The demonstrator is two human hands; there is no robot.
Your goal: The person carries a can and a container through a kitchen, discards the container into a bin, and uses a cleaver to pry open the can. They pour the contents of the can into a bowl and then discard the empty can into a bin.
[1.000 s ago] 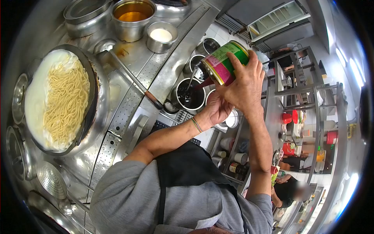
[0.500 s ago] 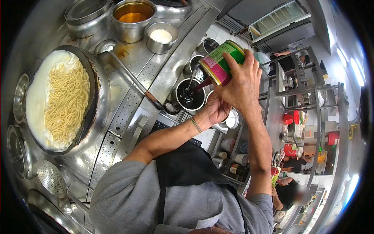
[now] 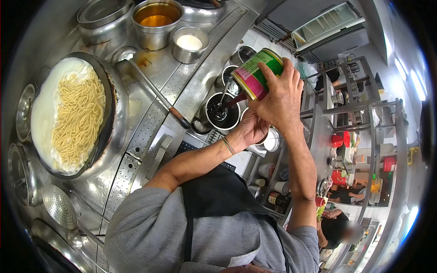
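My right hand grips a green and pink tin can, tilted with its mouth toward the lower left. A thin, shiny dark stream runs from the can into a round metal pot that holds dark, glossy liquid. Just below the can is my left hand, its fingers curled and partly hidden behind my right wrist. A dark red, flat piece shows between that hand and the can's mouth; whether my left fingers hold it I cannot make out.
At left, a wok holds noodles in white liquid. A ladle lies across the steel counter, near pots of amber liquid and white contents. A perforated skimmer rests below. Another person stands at right.
The can has shifted very slightly left and down, and the dark liquid's surface in the pot looks different. People in the background have moved a little.
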